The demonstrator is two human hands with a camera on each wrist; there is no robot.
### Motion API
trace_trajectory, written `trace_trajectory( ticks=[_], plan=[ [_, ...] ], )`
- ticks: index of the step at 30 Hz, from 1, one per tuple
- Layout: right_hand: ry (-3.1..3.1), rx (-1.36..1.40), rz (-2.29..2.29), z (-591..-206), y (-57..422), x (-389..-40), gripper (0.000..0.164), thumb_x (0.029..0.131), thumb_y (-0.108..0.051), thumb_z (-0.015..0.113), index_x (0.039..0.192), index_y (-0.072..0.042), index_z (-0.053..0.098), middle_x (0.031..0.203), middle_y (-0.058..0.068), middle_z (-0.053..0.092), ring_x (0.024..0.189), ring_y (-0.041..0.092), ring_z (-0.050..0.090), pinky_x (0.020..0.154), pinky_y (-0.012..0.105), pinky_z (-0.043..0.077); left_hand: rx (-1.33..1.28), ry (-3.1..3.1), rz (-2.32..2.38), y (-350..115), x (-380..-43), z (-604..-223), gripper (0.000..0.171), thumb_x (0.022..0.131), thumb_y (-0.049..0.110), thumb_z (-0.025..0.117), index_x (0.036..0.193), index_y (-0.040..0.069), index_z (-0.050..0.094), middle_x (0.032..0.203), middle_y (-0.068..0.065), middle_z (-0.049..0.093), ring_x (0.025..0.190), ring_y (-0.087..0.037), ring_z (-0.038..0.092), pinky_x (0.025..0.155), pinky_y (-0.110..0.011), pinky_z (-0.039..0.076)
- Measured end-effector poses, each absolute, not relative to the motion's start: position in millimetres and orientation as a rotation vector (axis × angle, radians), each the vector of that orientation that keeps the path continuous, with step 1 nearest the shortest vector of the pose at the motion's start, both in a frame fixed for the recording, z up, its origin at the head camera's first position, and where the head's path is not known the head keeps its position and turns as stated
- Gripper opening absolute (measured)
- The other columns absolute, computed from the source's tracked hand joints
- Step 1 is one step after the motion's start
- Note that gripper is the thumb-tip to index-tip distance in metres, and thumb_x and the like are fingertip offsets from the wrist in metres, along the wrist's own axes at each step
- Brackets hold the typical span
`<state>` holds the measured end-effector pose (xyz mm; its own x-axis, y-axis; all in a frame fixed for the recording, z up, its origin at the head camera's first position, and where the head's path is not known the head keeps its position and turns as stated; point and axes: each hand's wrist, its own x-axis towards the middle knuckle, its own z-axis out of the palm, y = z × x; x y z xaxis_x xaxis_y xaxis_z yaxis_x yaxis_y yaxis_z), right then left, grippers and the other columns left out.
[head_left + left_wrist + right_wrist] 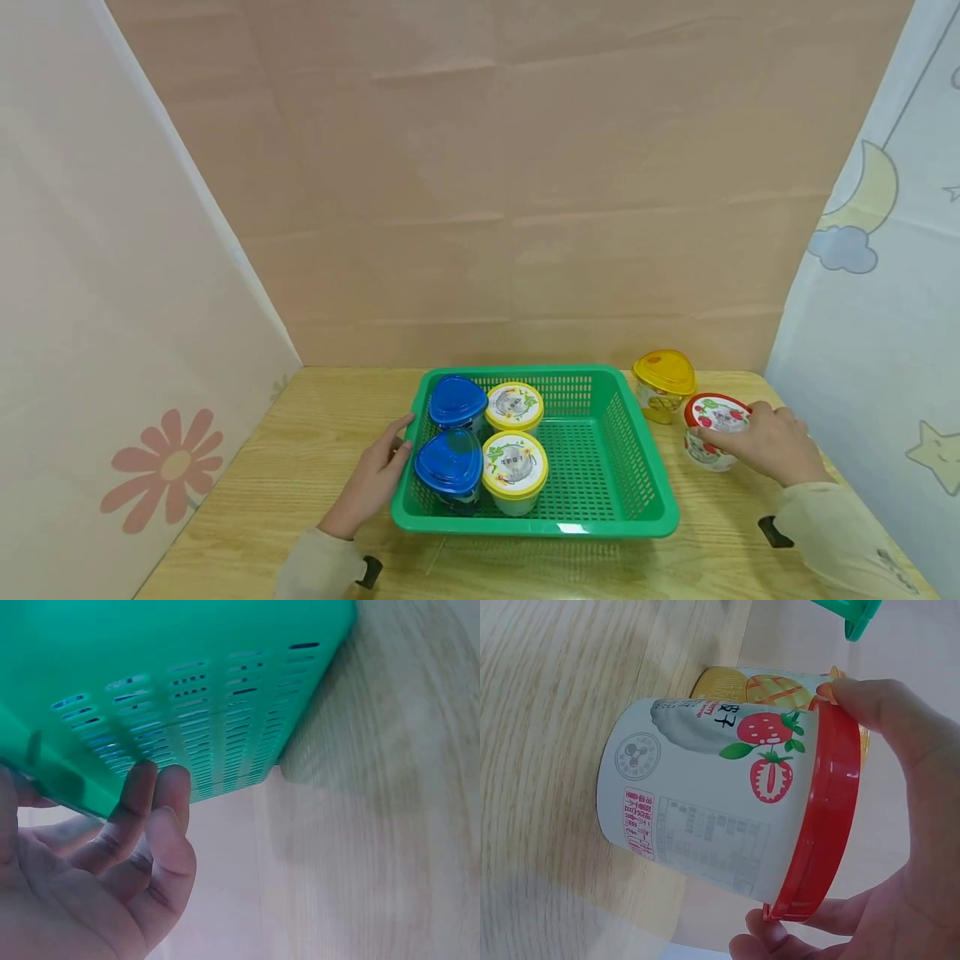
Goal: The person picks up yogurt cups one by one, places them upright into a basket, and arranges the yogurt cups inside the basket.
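My right hand (780,446) grips a white cup with a red lid (705,787) by the lid's rim, thumb on one side and fingers on the other. Strawberries are printed on its side. It stands on the table to the right of a green plastic basket (536,528). At the basket's left side, my left hand (375,477) holds the rim, with fingers bent against the outer slotted wall. Inside the basket's left half are two blue-lidded cups (450,462) and two yellow-lidded cups (515,467), arranged in two columns.
Behind the red-lidded cup stands a cup with a translucent yellow lid (665,372), and a small yellow piece (657,415) lies in front of it. Cloth walls enclose the wooden table (300,467) at the back (480,208) and both sides.
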<state>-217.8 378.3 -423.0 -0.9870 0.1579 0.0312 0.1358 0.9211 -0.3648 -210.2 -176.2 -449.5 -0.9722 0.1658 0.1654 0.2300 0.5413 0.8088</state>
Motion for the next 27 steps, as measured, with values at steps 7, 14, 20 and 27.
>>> trace_trajectory(
  ticks=[7, 14, 20, 27],
  plan=[
    [-3.005, -0.225, 0.572, -421, 379, -214, 0.108, 0.08, -0.072, 0.065, 0.119, 0.026, 0.043, 0.102, 0.042, 0.048, 0.089, 0.053, 0.048, 0.064, 0.054, 0.046, -0.324, -2.674, -1.442, -176, -211, -449, 0.044, 0.106, 0.013, 0.049, 0.149, 0.011, 0.045, 0.098, -0.004, 0.063, 0.078, -0.013, 0.06, 0.069, -0.027, 0.05],
    [-2.98, -0.234, 0.562, -413, 376, -208, 0.109, 0.081, -0.072, 0.065, 0.123, 0.025, 0.041, 0.105, 0.044, 0.047, 0.089, 0.055, 0.048, 0.063, 0.055, 0.047, -0.329, -2.641, -1.518, -175, -211, -449, 0.044, 0.106, 0.014, 0.048, 0.149, 0.01, 0.044, 0.108, -0.009, 0.064, 0.084, -0.013, 0.065, 0.072, -0.027, 0.054],
    [-2.926, -0.18, 0.546, -405, 370, -202, 0.103, 0.082, -0.069, 0.066, 0.123, 0.023, 0.045, 0.104, 0.041, 0.051, 0.089, 0.05, 0.05, 0.062, 0.052, 0.046, -0.317, -2.616, -1.602, -176, -211, -448, 0.044, 0.106, 0.014, 0.049, 0.15, 0.009, 0.043, 0.112, -0.013, 0.066, 0.087, -0.015, 0.07, 0.072, -0.029, 0.057],
    [-2.886, -0.171, 0.544, -393, 362, -195, 0.102, 0.081, -0.068, 0.068, 0.126, 0.021, 0.045, 0.105, 0.039, 0.05, 0.087, 0.048, 0.05, 0.058, 0.048, 0.046, -0.313, -2.61, -1.615, -176, -211, -450, 0.046, 0.105, 0.013, 0.05, 0.151, 0.011, 0.043, 0.114, -0.014, 0.065, 0.087, -0.016, 0.071, 0.071, -0.029, 0.058]
  ],
)
